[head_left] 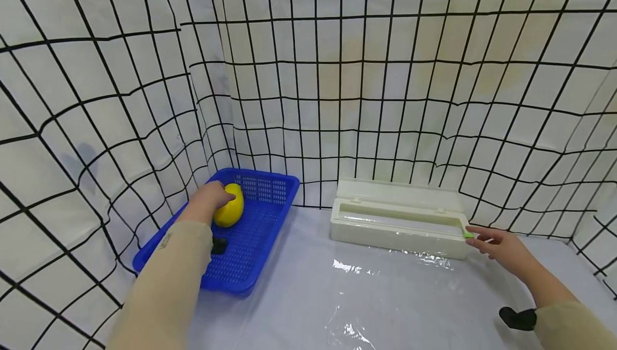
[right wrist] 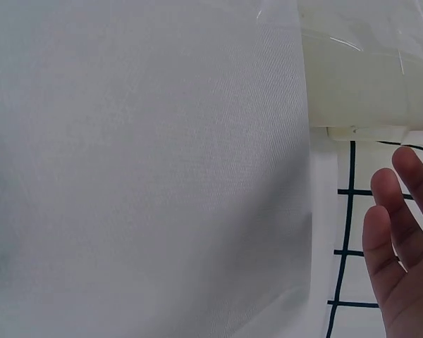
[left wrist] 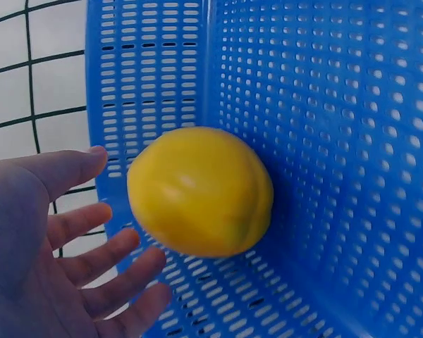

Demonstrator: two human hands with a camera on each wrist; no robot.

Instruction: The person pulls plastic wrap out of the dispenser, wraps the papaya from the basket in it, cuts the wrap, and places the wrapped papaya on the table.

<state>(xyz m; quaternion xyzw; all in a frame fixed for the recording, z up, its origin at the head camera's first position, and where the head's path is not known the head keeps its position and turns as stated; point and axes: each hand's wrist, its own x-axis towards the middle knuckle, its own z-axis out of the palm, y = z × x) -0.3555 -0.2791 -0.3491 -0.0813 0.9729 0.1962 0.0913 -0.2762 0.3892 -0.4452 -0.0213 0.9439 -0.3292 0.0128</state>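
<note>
A smooth yellow fruit (left wrist: 201, 193) rests in the blue plastic basket (head_left: 257, 248). My left hand (head_left: 209, 200) reaches over the basket's left side to it. In the left wrist view that hand (left wrist: 92, 260) has its fingers spread beside the fruit. A cream cling film dispenser box (head_left: 395, 235) stands toward the back right, its lid (head_left: 400, 192) raised and a film roll (head_left: 400, 220) inside. At its right end, my right hand (head_left: 501, 251) pinches a small green slider (head_left: 468, 235) between thumb and forefinger. The other right fingers (right wrist: 381, 232) extend loosely, with the slider out of sight there.
Clear film (head_left: 356, 296) stretches from the box over the white tabletop (head_left: 270, 318) toward me. Black wire grid panels (head_left: 340, 98) backed with white cloth enclose the table's back and sides. The basket stands close to the left panel.
</note>
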